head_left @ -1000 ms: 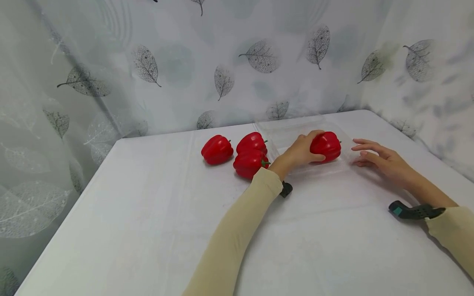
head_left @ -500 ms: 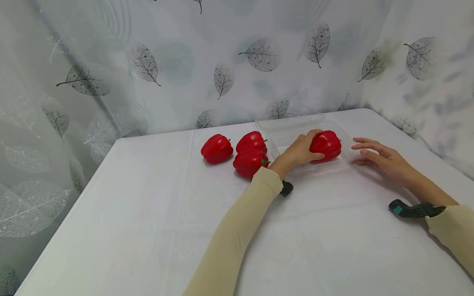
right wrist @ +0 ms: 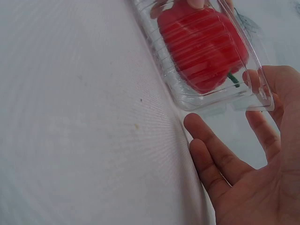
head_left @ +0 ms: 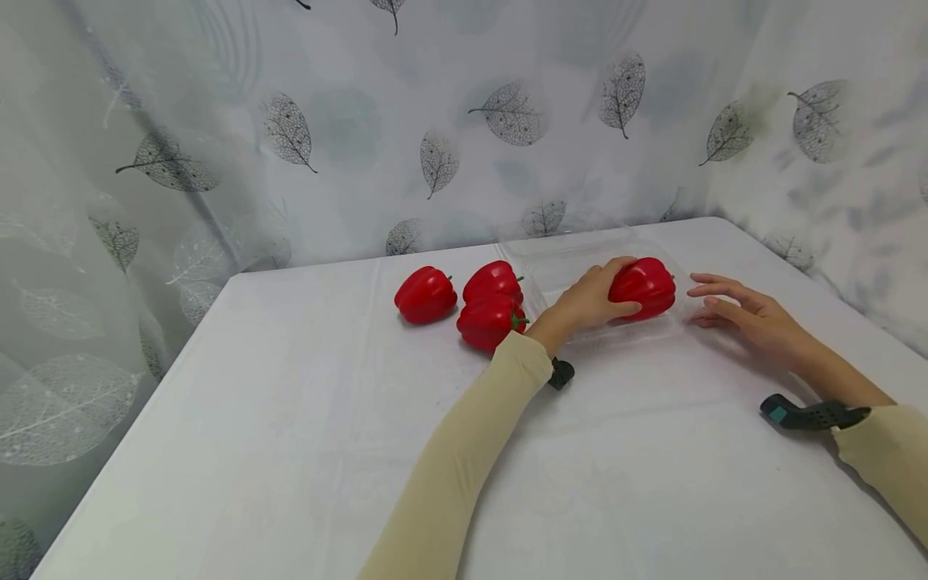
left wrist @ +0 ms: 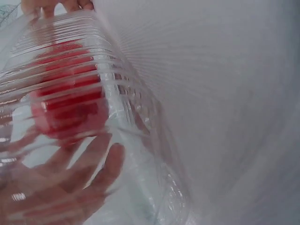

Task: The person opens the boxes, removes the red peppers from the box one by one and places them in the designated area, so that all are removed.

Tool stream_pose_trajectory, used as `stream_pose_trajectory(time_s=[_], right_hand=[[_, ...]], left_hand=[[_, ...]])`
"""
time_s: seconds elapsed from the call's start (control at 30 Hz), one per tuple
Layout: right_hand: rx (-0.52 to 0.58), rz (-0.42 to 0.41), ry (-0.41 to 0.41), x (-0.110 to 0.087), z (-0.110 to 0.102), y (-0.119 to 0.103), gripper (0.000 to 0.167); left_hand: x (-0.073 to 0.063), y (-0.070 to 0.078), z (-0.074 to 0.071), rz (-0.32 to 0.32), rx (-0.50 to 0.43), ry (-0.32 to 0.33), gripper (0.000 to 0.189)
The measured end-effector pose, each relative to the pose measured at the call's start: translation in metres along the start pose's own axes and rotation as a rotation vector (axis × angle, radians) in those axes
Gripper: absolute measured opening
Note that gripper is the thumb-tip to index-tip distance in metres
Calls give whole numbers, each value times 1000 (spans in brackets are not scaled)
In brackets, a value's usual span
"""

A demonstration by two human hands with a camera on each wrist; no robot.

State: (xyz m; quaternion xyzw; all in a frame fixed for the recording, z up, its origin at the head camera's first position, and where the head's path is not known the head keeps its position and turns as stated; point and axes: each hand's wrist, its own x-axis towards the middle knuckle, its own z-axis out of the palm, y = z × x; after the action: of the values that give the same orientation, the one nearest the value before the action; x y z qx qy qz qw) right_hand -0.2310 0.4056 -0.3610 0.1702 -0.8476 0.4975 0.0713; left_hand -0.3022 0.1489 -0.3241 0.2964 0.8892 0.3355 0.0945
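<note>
In the head view my left hand (head_left: pixel 594 298) holds a red bell pepper (head_left: pixel 647 288) inside a clear plastic container (head_left: pixel 558 258), its thumb in front and fingers over the top. Through the ribbed container wall, the left wrist view shows that hand's fingers (left wrist: pixel 105 164) at the pepper's near end. My right hand (head_left: pixel 757 318) is at the container's right end with fingers loosely extended and no pepper in them. One of its fingertips overlaps the container's corner in the right wrist view, close to the pepper's green stem (right wrist: pixel 233 79).
On the white table (head_left: pixel 290 419), left of the container, lie a single red bell pepper (head_left: pixel 425 296) and two more, one behind (head_left: pixel 493 280) and one in front (head_left: pixel 487 324). A leaf-patterned curtain (head_left: pixel 348 129) hangs behind the table.
The pepper in the container has shifted slightly to the right relative to my left hand. Both hands have stayed nearly in place.
</note>
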Motion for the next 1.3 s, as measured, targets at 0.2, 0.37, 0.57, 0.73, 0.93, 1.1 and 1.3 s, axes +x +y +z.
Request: stream_pose_trajectory(time_s=[0.2, 0.37, 0.57, 0.73, 0.93, 1.1, 1.3], right_hand=[[4, 10, -2, 0, 0, 0, 31], [-6, 20, 0, 0, 0, 0, 31], [4, 9, -5, 0, 0, 0, 31], [5, 16, 4, 1, 0, 1, 30], [-3, 26, 10, -1, 2, 1, 31], [-16, 33, 11, -1, 2, 2, 31], [-14, 28, 9, -2, 3, 0, 32]], left_hand=[[-1, 1, -1, 18, -14, 15, 71], [-2, 3, -2, 42, -19, 40, 71], [-3, 3, -3, 48, -59, 73, 72], [-6, 4, -3, 80, -71, 84, 73], [-9, 7, -4, 113, -53, 90, 73], [-10, 8, -5, 121, -19, 105, 73], [-11, 7, -6, 156, 14, 137, 73]])
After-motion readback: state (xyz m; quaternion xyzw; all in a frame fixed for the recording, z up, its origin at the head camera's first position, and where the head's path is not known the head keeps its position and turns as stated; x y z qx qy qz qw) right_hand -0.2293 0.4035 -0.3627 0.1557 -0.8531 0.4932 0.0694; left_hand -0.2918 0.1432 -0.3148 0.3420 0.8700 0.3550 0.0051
